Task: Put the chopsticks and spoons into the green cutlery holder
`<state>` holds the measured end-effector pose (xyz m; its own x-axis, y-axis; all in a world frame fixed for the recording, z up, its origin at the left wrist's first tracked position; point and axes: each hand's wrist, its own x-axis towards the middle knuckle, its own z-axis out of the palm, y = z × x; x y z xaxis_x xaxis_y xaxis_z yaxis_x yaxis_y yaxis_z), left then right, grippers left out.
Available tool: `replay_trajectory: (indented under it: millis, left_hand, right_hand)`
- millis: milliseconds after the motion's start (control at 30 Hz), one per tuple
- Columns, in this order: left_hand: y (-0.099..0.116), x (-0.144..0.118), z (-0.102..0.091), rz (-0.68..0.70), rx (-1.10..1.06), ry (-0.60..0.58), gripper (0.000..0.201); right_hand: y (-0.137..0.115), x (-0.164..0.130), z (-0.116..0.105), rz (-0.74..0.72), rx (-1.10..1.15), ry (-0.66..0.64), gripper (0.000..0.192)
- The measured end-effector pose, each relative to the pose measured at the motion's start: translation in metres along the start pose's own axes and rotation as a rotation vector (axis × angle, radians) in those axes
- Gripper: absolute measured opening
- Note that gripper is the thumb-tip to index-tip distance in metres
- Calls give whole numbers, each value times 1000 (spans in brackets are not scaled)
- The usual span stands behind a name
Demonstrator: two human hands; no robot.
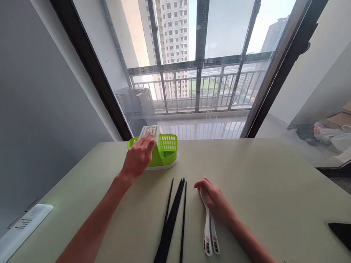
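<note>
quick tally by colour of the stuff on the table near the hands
black chopsticks: about 6, bunched, exact count unclear
white spoons: 2, under the right hand
green cutlery holder: 1, left hand on it
total: about 9

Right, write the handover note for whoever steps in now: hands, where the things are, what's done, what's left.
Left hand: flat on the green utensil holder at the table's far edge, fingers on its white part; it grips nothing.
Right hand: resting on the heads of the white spoons, which lie on the table; a closed grip cannot be told.
Black chopsticks: loose bundle lying between the two hands, untouched.
Done: no utensil shows in the holder's green basket.
Left: judging by the layout, spoons and chopsticks probably go into the holder.
</note>
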<state>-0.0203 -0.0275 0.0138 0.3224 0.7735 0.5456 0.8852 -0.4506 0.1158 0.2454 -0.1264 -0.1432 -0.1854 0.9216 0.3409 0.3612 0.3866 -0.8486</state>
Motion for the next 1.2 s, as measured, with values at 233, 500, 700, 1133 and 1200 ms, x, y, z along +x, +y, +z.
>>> replay_trajectory:
  millis: [233, 500, 700, 1133, 1200]
  left_hand:
    - [88, 16, 24, 104, -72, -151, 49]
    - [126, 20, 33, 123, -106, -199, 53]
    - [117, 12, 22, 165, -120, -110, 53]
    - [6, -70, 59, -287, -432, 197, 42]
    - [-10, -83, 67, -367, -467, 127, 42]
  right_hand:
    - [1, -1, 2, -52, -30, -16, 29]
    - [2, -1, 4, -78, -56, -26, 26]
    - [2, -1, 4, -70, -50, -30, 26]
    - [1, -2, 1, -71, -75, -73, 25]
    - [1, -2, 0, -75, -76, -88, 25]
